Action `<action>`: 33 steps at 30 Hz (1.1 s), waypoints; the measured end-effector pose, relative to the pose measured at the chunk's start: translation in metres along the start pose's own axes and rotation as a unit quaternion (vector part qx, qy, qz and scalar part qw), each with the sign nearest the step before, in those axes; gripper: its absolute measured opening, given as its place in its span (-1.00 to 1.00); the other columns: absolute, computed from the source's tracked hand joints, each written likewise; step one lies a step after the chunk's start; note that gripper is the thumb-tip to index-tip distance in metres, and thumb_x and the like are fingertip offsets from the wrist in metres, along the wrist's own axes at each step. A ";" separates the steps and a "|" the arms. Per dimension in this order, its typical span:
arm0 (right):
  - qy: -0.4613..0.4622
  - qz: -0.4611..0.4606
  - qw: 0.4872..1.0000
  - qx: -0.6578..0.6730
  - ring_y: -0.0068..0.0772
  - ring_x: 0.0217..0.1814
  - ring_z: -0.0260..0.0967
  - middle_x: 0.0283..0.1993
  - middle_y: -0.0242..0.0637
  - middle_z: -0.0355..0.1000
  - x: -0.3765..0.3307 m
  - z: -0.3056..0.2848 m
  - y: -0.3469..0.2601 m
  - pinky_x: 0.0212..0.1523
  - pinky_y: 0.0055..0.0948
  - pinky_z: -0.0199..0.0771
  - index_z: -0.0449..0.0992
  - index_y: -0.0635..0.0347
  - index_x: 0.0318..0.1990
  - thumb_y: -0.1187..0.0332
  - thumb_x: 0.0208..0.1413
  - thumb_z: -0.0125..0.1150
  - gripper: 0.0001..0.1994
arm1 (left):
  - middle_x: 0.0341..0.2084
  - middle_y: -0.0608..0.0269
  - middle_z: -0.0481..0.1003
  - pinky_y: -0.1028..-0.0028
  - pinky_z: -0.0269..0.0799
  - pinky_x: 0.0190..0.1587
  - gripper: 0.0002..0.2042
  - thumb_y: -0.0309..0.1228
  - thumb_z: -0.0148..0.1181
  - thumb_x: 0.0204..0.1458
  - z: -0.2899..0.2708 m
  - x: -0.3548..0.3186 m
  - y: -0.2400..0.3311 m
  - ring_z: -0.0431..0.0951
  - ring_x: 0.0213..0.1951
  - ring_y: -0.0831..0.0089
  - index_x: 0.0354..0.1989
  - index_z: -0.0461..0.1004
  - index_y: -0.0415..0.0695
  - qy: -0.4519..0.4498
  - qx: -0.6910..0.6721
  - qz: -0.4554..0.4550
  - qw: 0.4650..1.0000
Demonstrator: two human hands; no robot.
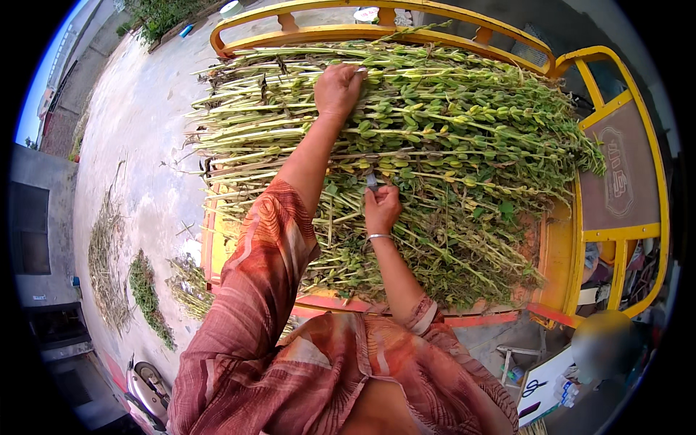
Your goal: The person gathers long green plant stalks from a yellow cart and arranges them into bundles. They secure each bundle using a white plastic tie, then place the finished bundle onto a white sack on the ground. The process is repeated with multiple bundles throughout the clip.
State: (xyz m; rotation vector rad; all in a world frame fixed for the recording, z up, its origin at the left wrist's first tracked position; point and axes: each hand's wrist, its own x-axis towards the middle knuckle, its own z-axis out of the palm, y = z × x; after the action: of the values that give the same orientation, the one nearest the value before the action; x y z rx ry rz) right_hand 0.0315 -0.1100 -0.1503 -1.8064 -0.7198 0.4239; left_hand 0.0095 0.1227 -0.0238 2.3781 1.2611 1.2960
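Observation:
A thick layer of cut sesame stalks (442,123) with green pods lies crosswise on a yellow cart bed, bare ends to the left and leafy tips to the right. My left hand (339,90) reaches over to the far stalks. Its fingers are curled closed against them, with a small pale bit at the thumb; what they grip is hidden. Nearer, my right hand (382,209), a bracelet at its wrist, is closed on a small flat grey piece (372,180) that sticks up from the fingers. Whether this is a blade or a strip, I cannot tell.
Yellow metal rails (319,30) run along the cart's far side, and a yellow-framed panel (620,163) closes its right end. Dry stalks (109,261) and a green heap (150,297) lie on the concrete at left. Scissors (535,388) rest on a white surface at lower right.

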 end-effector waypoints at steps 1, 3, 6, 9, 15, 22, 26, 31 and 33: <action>0.027 0.027 0.998 0.045 -0.16 -0.54 0.41 -0.55 -0.19 0.43 0.001 0.003 0.000 -0.42 -0.21 0.41 0.35 0.24 -0.37 0.36 -0.15 0.41 -0.69 | -0.43 0.29 0.56 0.31 0.45 -0.28 -0.80 -0.19 0.23 -0.03 -0.001 -0.001 0.002 0.52 -0.31 0.26 -0.41 0.62 -0.04 0.002 0.008 0.000 1.000; 0.012 0.088 0.995 0.048 -0.30 -0.61 0.34 -0.58 -0.22 0.42 0.012 0.010 0.004 -0.45 -0.33 0.37 0.34 0.29 -0.47 0.48 -0.13 0.33 -0.78 | -0.40 0.32 0.57 0.31 0.46 -0.28 -0.82 -0.21 0.24 -0.04 0.002 0.000 0.012 0.52 -0.30 0.27 -0.39 0.61 -0.03 0.022 -0.013 0.010 1.000; -0.123 0.200 0.968 0.088 -0.46 -0.64 0.23 -0.59 -0.28 0.40 0.020 0.004 -0.005 -0.52 -0.42 0.27 0.36 0.32 -0.58 0.55 -0.09 0.19 -0.86 | -0.37 0.34 0.57 0.32 0.46 -0.27 -0.84 -0.23 0.24 -0.04 -0.001 0.000 0.014 0.52 -0.31 0.28 -0.38 0.61 -0.02 0.037 -0.033 0.014 0.999; -0.208 0.209 0.953 0.072 -0.50 -0.66 0.17 -0.65 -0.33 0.33 0.017 -0.034 -0.046 -0.56 -0.39 0.22 0.33 0.32 -0.59 0.56 -0.03 0.12 -0.85 | -0.42 0.35 0.56 0.30 0.45 -0.30 -0.84 -0.23 0.23 -0.04 -0.009 -0.003 0.014 0.50 -0.31 0.28 -0.41 0.59 -0.02 0.024 -0.025 -0.006 0.999; -0.229 -0.052 0.951 -0.199 -0.27 -0.69 0.25 -0.59 -0.23 0.35 0.027 -0.071 -0.034 -0.63 -0.31 0.27 0.53 0.31 -0.42 0.38 0.10 0.16 -0.84 | -0.43 0.32 0.54 0.28 0.44 -0.30 -0.83 -0.24 0.21 -0.03 -0.011 -0.002 0.017 0.49 -0.32 0.25 -0.42 0.57 -0.05 0.035 -0.034 -0.006 0.999; -0.168 -0.196 0.801 -0.540 -0.19 -0.58 0.39 -0.38 -0.21 0.39 0.023 -0.094 -0.046 -0.65 -0.26 0.39 0.47 0.17 -0.30 0.24 0.17 0.08 -0.81 | -0.43 0.32 0.54 0.29 0.44 -0.30 -0.87 -0.27 0.23 -0.05 -0.011 -0.006 0.017 0.50 -0.31 0.24 -0.41 0.57 -0.04 0.046 -0.038 0.007 0.998; -0.125 -0.331 0.801 -0.483 -0.27 -0.58 0.38 -0.36 -0.29 0.36 0.042 -0.108 -0.078 -0.63 -0.30 0.37 0.46 0.14 -0.40 0.21 0.13 0.14 -0.80 | -0.42 0.31 0.55 0.29 0.45 -0.30 -0.87 -0.28 0.22 -0.04 -0.012 -0.005 0.021 0.50 -0.31 0.25 -0.41 0.58 -0.04 0.047 -0.028 0.006 0.998; -0.155 -0.343 0.863 -0.337 -0.24 -0.53 0.40 -0.26 -0.30 0.34 0.033 -0.101 -0.088 -0.55 -0.31 0.41 0.49 0.18 -0.29 0.20 0.06 0.24 -0.77 | -0.42 0.30 0.55 0.27 0.46 -0.31 -0.86 -0.25 0.20 -0.02 -0.008 -0.003 0.014 0.51 -0.33 0.22 -0.41 0.59 -0.02 0.006 0.009 -0.014 1.000; -0.117 -0.310 0.909 -0.252 -0.22 -0.50 0.41 -0.21 -0.29 0.35 0.027 -0.088 -0.072 -0.52 -0.29 0.43 0.51 0.19 -0.20 0.19 0.02 0.28 -0.71 | -0.42 0.31 0.56 0.27 0.46 -0.31 -0.85 -0.24 0.20 -0.02 -0.006 -0.001 0.015 0.51 -0.33 0.23 -0.41 0.59 -0.02 0.010 0.017 -0.013 1.000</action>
State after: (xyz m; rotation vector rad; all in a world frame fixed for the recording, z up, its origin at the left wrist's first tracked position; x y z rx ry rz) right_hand 0.0856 -0.1394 -0.0509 -1.8750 -1.6279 0.0164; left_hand 0.0137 0.1109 -0.0132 2.3701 1.3251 1.3036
